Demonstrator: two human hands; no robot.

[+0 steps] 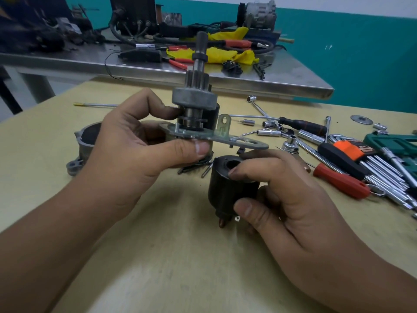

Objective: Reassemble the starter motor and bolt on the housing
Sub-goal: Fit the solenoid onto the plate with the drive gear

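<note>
Two tables: tan worktop (158,256), cluttered steel bench (282,71), teal wall (361,53).

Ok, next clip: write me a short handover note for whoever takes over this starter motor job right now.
Left hand: grips the shaft and gear assembly by its flat mounting plate, held upright above the table.
Right hand: holds the black cylinder just below the plate, one fingertip at its open top hole.
The grey housing lies on the table behind the left hand, not yet fitted.
Sockets and drivers lie to the right.
Done: shaft assembly in hand. Left: join the cylinder to the plate, fit the housing, bolt up.
</note>
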